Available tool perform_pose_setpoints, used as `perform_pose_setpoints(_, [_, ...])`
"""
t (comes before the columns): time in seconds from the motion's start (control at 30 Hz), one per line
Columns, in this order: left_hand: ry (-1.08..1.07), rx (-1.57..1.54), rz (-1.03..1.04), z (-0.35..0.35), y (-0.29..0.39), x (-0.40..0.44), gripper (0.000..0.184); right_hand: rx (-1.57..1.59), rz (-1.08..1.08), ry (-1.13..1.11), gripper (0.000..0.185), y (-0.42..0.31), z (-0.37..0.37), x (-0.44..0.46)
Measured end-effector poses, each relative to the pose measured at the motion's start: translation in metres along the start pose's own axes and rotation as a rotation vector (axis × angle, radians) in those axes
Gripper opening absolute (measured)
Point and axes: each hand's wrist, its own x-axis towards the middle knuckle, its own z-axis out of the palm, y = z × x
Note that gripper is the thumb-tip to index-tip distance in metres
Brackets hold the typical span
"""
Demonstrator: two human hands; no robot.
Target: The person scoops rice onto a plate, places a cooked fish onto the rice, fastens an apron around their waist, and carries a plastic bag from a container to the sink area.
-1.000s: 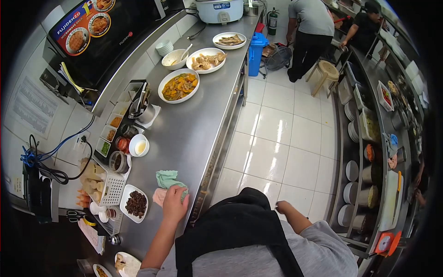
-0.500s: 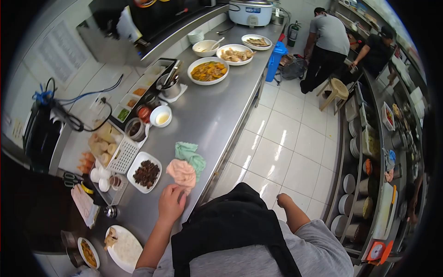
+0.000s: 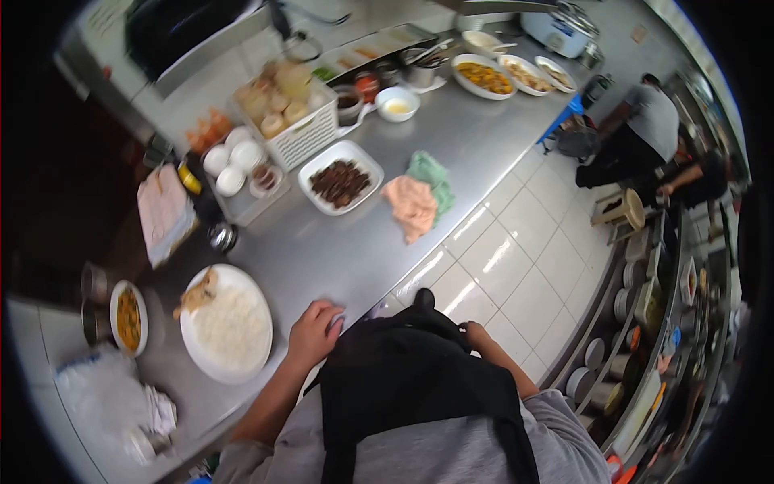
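My left hand point(image 3: 316, 331) is at the edge of the steel counter point(image 3: 322, 258), fingers apart and slightly curled, holding nothing. To its left lies an oval white plate point(image 3: 234, 327) with rice and a piece of food. Beyond the hand are a peach cloth point(image 3: 409, 206) and a green cloth point(image 3: 434, 181), touching each other, and a square white dish of dark brown food point(image 3: 340, 184). My right hand point(image 3: 476, 333) hangs beside the black apron point(image 3: 419, 379), away from the counter; its fingers are too small and partly hidden to make out.
A white basket point(image 3: 302, 139), a small bowl point(image 3: 397, 105) and several food dishes line the counter. A small oval dish point(image 3: 128, 319) and plastic bag point(image 3: 105, 395) lie left. Two people point(image 3: 651, 121) work beyond a wooden stool point(image 3: 621, 208); shelves point(image 3: 601, 403) stand right.
The view has turned left along the counter, bringing the rice plate fully into sight. My left hand has let go of the cloths and moved away from them.
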Motion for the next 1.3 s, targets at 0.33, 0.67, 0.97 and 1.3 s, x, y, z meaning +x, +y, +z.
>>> perform_pose_setpoints(0.33, [0.097, -0.050, 0.076, -0.038, -0.029, -0.046, 0.018, -0.065, 0.077, -0.111, 0.032, -0.025, 0.020, -0.033])
perform_pose_setpoints(0.67, [0.346, 0.114, -0.041, -0.086, -0.051, -0.083, 0.017, -0.125, 0.100, -0.117, 0.031, -0.005, 0.016, -0.022])
perform_pose_setpoints(0.97, [0.517, 0.360, -0.196, -0.136, -0.089, -0.098, 0.020, 0.029, -0.093, -0.107, 0.036, -0.080, -0.001, 0.001])
perform_pose_setpoints(1.3, [0.882, 0.152, -0.711, -0.170, -0.184, -0.168, 0.023, -0.243, 0.066, -0.111, 0.030, -0.014, 0.000, -0.015])
